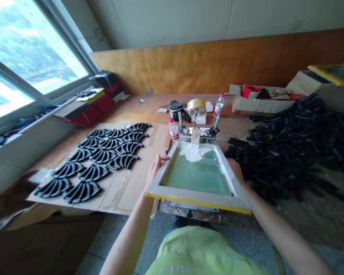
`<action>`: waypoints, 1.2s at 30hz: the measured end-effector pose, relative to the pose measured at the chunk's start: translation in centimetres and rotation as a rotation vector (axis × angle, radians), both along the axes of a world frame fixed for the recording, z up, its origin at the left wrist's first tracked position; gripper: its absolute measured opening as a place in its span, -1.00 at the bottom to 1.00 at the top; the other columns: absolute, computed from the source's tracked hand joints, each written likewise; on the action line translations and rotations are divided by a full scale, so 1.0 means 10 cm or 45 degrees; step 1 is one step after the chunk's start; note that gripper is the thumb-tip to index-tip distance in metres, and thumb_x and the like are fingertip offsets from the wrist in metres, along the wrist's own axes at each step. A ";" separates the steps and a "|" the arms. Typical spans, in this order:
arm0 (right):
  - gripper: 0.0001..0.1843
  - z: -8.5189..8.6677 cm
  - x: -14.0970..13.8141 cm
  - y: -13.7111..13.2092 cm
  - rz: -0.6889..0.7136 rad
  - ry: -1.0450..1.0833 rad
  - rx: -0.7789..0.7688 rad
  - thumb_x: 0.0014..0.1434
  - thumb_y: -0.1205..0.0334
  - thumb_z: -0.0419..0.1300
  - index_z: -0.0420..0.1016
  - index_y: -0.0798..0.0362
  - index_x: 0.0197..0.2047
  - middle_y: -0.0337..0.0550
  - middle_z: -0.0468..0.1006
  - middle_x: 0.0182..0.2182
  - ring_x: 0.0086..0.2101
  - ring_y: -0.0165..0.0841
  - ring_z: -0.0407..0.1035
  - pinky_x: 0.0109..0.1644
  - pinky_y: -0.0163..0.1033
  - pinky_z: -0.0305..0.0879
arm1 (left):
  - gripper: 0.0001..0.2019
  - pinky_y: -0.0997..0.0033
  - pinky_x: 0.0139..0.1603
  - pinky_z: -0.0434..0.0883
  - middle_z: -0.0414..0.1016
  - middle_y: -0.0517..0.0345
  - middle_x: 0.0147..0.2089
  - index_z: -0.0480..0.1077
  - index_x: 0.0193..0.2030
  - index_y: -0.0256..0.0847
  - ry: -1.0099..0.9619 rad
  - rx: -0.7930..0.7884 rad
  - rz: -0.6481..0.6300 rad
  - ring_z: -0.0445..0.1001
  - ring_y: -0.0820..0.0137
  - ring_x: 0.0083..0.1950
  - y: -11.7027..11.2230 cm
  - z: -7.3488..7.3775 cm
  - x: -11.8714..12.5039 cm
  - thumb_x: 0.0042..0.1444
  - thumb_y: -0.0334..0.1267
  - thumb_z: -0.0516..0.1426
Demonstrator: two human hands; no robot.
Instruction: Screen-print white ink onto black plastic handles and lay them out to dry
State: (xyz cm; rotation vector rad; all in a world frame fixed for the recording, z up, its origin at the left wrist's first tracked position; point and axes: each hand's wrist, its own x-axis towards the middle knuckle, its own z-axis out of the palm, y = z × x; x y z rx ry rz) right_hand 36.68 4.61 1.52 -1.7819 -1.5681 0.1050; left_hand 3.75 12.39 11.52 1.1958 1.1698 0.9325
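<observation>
Left hand (154,168) and right hand (235,169) well apart, arms (131,228) stretched forward

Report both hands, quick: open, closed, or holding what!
Left hand: closed on the left edge of the screen frame.
Right hand: at the frame's right edge; fingers mostly hidden, so its grip cannot be told.

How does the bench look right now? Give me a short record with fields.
Left hand: at left side of screen frame
Right hand: at its right side, partly hidden
On frame: white patch near far end
Left: black ribbed pieces on cardboard
Right: heap of black pieces
Beyond: nearer bottle, farther bottle, black tub, tape roll
</observation>
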 end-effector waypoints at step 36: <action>-0.78 0.30 -0.77 0.42 0.676 -0.543 -0.123 0.15 0.48 0.05 0.49 0.10 -0.26 -0.03 0.49 -0.28 -0.14 -0.22 0.32 -0.09 -0.19 0.26 | -0.44 0.36 -0.30 0.44 0.53 0.13 -0.36 0.39 0.14 -0.18 0.265 -0.125 -0.097 0.51 0.29 -0.30 -0.13 -1.07 -0.18 0.04 0.05 0.18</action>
